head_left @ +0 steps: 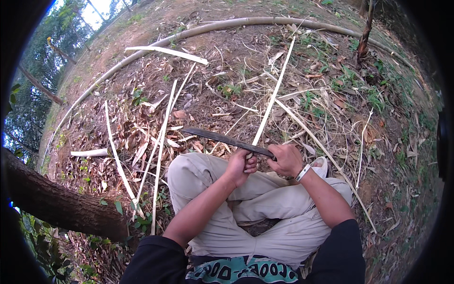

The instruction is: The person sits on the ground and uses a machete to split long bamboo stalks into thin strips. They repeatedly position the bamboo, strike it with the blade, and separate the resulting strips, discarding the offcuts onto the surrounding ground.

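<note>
While the right hand is gripping the machete handle, left hand fingers are pinching the bamboo strip beside it.

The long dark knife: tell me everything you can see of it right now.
The long dark knife has a flat, broad, dull grey blade that looks like metal, running from its tip on the left to the right hand, which closes around its hidden handle. It lies nearly level above the knees, tilted slightly down to the right. A thin pale bamboo strip crosses the blade near the handle; the left hand pinches that strip's lower end just beneath it.
</note>
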Demonstrator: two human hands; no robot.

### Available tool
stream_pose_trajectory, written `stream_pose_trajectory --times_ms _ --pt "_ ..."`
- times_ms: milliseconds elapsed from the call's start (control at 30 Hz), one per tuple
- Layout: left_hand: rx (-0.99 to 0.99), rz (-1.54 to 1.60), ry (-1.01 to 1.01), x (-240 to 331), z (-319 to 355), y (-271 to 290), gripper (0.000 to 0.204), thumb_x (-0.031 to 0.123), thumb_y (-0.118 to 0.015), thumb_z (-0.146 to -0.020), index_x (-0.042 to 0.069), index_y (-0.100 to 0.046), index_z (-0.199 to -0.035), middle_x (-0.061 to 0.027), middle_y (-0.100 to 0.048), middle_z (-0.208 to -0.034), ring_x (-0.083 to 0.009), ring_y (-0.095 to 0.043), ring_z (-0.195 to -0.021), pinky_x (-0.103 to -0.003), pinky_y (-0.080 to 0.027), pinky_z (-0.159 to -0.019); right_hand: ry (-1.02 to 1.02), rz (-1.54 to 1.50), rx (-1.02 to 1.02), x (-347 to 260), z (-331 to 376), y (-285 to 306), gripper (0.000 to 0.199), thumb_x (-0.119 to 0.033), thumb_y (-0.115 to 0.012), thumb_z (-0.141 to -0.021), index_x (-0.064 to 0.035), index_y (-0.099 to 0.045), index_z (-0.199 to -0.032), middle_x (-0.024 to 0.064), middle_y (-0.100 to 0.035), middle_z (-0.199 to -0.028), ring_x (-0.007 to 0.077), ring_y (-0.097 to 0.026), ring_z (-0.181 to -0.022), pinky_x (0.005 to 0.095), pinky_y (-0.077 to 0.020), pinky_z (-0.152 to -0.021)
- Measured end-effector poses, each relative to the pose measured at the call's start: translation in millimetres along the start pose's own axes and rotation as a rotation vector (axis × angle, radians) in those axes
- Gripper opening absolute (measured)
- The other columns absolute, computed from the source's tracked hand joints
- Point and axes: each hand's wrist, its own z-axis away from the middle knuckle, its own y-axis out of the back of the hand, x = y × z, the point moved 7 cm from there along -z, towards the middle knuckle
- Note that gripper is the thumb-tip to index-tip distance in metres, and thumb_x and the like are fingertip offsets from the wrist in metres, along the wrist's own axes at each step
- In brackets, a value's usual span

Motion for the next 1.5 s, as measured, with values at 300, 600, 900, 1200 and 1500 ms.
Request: stream_pose_trajectory --times_ms 300,600,900,1200,1500 --pt "0.058 -0.138 -0.031 -9.1 -1.2 -0.2 0.014 0.02 -0.046 -0.096 0.012 -0.042 -0.085 0.0051 -0.033 -0.064 -0.0056 -0.028 -0.05 -0.023 -0.025 -0.042 -0.136 0.089 -0.151 4.7 -4.4 -12.0 0.02 -0.025 -0.059 -0.077 -0.0071 -0.058 -0.087 0.0205 -0.065 -0.073 0.0404 -0.065 -0.071 0.05 -0.0515 -0.064" --pt "-0.005 -0.237 -0.074 -13.4 0.7 1.4 0.016 0.022 -0.048 -0.094 0.011 -0.04 -0.085 0.0057 -0.031 -0.064 -0.0059 -0.027 -0.048 -0.023 -0.025 -0.041 -0.206 0.138 -0.085 5.7 -3.5 -12.6 0.017 -0.026 -0.059 -0.077 -0.0094 -0.06 -0.078 0.0193 -0.063 -0.065 0.0398 -0.065 -0.065 0.0507 -0.0519 -0.061" --pt "-0.04 -0.261 -0.088 -11.5 9.1 6.2 0.011 0.019 -0.041 -0.094 0.013 -0.039 -0.086 0.005 -0.032 -0.064 -0.0063 -0.028 -0.048 -0.023 -0.026 -0.041 -0.329 0.189 -0.112 35.1 -11.3 -10.4 0.023 -0.031 -0.058 -0.079 -0.0087 -0.064 -0.081 0.022 -0.065 -0.069 0.0416 -0.066 -0.071 0.0512 -0.0539 -0.068" --pt "-0.01 -0.422 -0.108 -0.8 19.3 -4.6 0.012 0.021 -0.046 -0.099 0.009 -0.045 -0.095 0.0028 -0.039 -0.068 -0.0065 -0.033 -0.051 -0.021 -0.029 -0.042 -0.261 0.101 -0.066 37.8 -5.7 -10.0 0.022 -0.028 -0.056 -0.083 -0.0076 -0.064 -0.083 0.0214 -0.064 -0.069 0.0413 -0.065 -0.069 0.0503 -0.0539 -0.066" --pt "0.134 -1.104 -0.615 5.2 6.1 -5.8 0.021 0.015 -0.049 -0.097 -0.005 -0.053 -0.091 -0.0181 -0.058 -0.071 -0.028 -0.056 -0.057 -0.045 -0.042 -0.054 -0.224 0.028 -0.102 6.0 1.9 -22.7 0.019 -0.026 -0.057 -0.081 -0.0076 -0.06 -0.083 0.0193 -0.063 -0.068 0.0399 -0.064 -0.068 0.0506 -0.0511 -0.064"
